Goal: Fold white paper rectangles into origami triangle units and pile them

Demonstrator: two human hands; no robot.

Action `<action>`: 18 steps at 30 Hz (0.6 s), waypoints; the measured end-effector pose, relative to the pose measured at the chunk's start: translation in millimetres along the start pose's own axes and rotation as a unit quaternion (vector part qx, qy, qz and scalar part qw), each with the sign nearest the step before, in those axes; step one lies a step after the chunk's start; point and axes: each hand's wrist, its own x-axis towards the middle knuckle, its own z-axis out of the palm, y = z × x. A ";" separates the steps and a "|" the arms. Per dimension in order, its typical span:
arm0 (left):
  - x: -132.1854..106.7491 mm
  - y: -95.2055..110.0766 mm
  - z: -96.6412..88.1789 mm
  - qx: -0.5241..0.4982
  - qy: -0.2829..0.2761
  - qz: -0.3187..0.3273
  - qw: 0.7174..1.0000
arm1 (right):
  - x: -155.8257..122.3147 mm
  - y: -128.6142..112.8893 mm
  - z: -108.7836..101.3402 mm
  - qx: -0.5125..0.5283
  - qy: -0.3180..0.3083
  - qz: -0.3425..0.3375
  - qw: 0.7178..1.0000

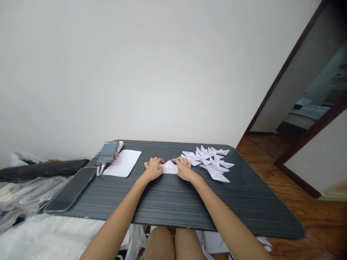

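A partly folded sheet of white paper (170, 168) lies on the dark table, with a small raised peak in its middle. My left hand (154, 169) grips its left end, fingers curled and thumb at the upper edge. At the other end, my right hand (184, 168) pinches the paper with bent fingers. Just right of that hand sits a cluster of several folded white paper boats (214, 162). Left of my left hand is a stack of plain white sheets (126, 164).
The dark wood-grain table (173, 206) stands against a white wall. A phone (72, 189) lies at its left edge, near a blurred-out device (107, 153) with a white cable (100, 169). Plastic-wrapped items (29, 198) fill the left side. A doorway is at right.
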 end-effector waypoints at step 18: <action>-11.1 5.4 -17.9 -0.036 0.069 0.193 0.978 | -4.4 0.3 -19.9 0.087 0.112 -0.166 0.976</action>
